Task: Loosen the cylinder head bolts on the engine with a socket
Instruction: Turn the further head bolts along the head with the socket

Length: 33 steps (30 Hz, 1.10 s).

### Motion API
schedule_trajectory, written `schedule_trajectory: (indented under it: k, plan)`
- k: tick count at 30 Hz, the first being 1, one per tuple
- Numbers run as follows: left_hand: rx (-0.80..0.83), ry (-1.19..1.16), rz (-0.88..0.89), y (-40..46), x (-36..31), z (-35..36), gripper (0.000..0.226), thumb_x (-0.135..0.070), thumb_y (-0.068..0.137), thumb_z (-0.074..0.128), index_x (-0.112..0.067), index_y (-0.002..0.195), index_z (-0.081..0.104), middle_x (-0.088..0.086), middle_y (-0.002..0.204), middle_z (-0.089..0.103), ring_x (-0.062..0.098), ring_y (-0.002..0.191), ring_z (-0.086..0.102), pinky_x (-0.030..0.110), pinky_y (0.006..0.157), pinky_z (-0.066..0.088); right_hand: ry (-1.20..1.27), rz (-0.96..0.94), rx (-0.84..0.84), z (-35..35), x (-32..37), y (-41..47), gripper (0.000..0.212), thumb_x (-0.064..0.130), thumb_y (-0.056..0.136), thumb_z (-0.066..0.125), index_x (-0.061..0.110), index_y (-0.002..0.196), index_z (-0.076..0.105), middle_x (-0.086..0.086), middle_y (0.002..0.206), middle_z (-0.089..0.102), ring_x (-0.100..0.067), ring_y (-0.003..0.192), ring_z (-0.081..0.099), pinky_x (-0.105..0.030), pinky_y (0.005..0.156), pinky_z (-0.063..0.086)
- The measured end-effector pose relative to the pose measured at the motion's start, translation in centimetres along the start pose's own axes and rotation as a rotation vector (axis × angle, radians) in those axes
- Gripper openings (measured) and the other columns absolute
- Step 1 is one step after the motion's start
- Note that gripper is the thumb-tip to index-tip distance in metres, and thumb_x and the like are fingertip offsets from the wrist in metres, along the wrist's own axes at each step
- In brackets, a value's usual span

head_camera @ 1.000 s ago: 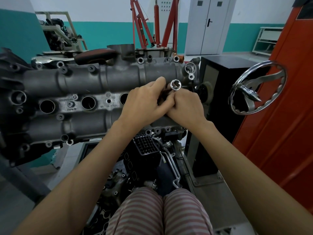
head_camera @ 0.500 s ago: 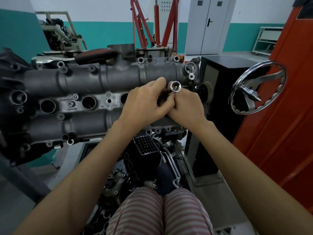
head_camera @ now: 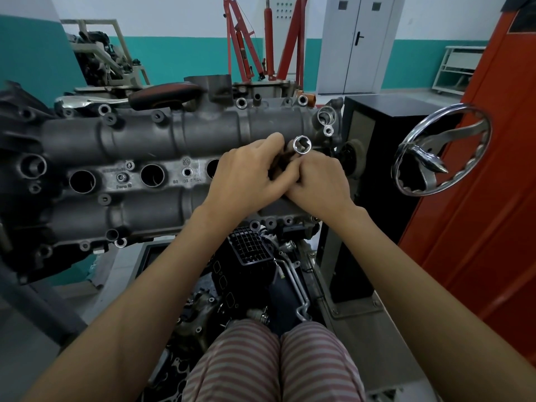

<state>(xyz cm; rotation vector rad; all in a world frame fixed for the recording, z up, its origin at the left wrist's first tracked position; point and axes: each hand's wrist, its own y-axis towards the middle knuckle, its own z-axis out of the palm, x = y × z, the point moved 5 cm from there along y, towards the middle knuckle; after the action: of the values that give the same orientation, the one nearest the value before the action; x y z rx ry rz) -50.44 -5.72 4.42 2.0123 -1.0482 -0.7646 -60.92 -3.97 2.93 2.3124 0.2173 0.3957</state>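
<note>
We gripped the socket [head_camera: 302, 144] between both hands, left hand [head_camera: 246, 175] and right hand [head_camera: 319, 181] touching, over the engine [head_camera: 145, 134] at its right end.

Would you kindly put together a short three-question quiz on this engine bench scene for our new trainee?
1. True or false: the socket shows its open end to the camera.
2. Which hands meet at the socket? A) left hand only B) right hand only C) both
3. Fill in: to the right of the engine hangs a chrome ____.

Key: 1 true. 2 C; both hands are curled together just below the socket, though what else they grip is hidden. 3 handwheel.
</note>
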Motion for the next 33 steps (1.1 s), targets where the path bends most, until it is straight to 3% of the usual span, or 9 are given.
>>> schedule_trajectory:
  k: [3,6,12,15,19,24,27,30,33]
  plan:
    - [-0.010,-0.009,-0.012,0.01,-0.07,-0.06,0.039,-0.042,0.083,0.040,-0.005,0.077,0.051,0.001,0.060,0.052,0.023,0.054,0.050,0.035,0.049,0.041,-0.018,0.017,0.034,0.33,-0.21,0.13,0.016,0.035,0.074,0.040,0.019,0.073,0.041,0.018,0.053,0.031,-0.001,0.044,0.031,-0.018,0.046,0.019]
    - [-0.006,-0.011,-0.014,0.05,0.24,-0.03,0.044,-0.044,0.085,0.042,-0.004,0.074,0.056,0.003,0.056,0.054,0.023,0.052,0.051,0.033,0.048,0.040,-0.057,0.058,0.050,0.48,-0.40,0.28,0.032,0.042,0.074,0.040,0.015,0.079,0.055,0.012,0.059,0.044,-0.008,0.053,0.038,-0.025,0.047,0.024]
    - [0.001,-0.004,-0.001,0.05,0.30,-0.07,0.046,-0.047,0.085,0.045,-0.005,0.066,0.048,0.002,0.052,0.048,0.022,0.049,0.048,0.031,0.047,0.034,-0.016,0.020,0.017,0.02,-0.07,0.10,0.032,0.036,0.077,0.042,0.014,0.082,0.066,-0.002,0.064,0.060,-0.017,0.058,0.050,-0.025,0.049,0.023]
    - [0.000,-0.016,0.003,0.04,-0.07,-0.21,0.034,-0.043,0.083,0.045,-0.012,0.070,0.039,-0.003,0.056,0.042,0.024,0.051,0.045,0.030,0.048,0.034,-0.067,0.002,0.053,0.18,-0.05,0.08,0.044,0.045,0.073,0.024,0.016,0.078,0.056,0.008,0.061,0.045,-0.013,0.055,0.040,-0.026,0.047,0.020]
    - [0.001,-0.016,-0.001,0.04,-0.30,-0.24,0.024,-0.036,0.082,0.045,-0.016,0.073,0.035,-0.008,0.061,0.039,0.022,0.054,0.044,0.028,0.050,0.032,-0.065,0.010,0.066,0.44,-0.26,0.11,0.027,0.041,0.074,0.028,0.018,0.077,0.041,0.010,0.060,0.040,-0.012,0.053,0.038,-0.019,0.045,0.019]
    - [0.016,0.005,-0.010,0.14,0.22,0.07,0.044,-0.045,0.086,0.044,-0.005,0.072,0.055,0.004,0.064,0.057,0.024,0.058,0.053,0.040,0.053,0.044,-0.029,0.012,0.010,0.10,0.02,0.14,0.044,0.050,0.069,0.029,0.018,0.074,0.059,0.007,0.058,0.049,-0.008,0.056,0.037,-0.017,0.047,0.018]
    - [0.021,0.021,0.002,0.18,0.31,0.17,0.051,-0.051,0.086,0.042,-0.004,0.072,0.056,0.005,0.065,0.057,0.024,0.058,0.053,0.040,0.053,0.044,0.013,-0.008,-0.018,-0.22,0.29,0.00,0.047,0.046,0.070,0.031,0.016,0.079,0.067,0.001,0.063,0.061,-0.007,0.058,0.037,-0.016,0.048,0.018]
    - [0.003,0.013,0.015,0.09,0.09,0.06,0.045,-0.047,0.085,0.043,-0.005,0.071,0.048,0.001,0.061,0.049,0.023,0.055,0.049,0.034,0.050,0.039,-0.018,-0.010,0.014,-0.01,0.12,0.05,0.048,0.045,0.069,0.027,0.017,0.080,0.064,0.011,0.059,0.047,-0.007,0.056,0.036,-0.016,0.048,0.017]
    - [-0.002,0.006,0.002,0.03,-0.11,-0.02,0.040,-0.042,0.082,0.040,-0.005,0.076,0.051,0.000,0.063,0.050,0.024,0.056,0.050,0.035,0.050,0.041,-0.065,0.008,0.060,0.19,-0.08,0.11,0.030,0.044,0.069,0.023,0.020,0.072,0.042,0.015,0.053,0.030,-0.007,0.045,0.028,-0.019,0.046,0.014]
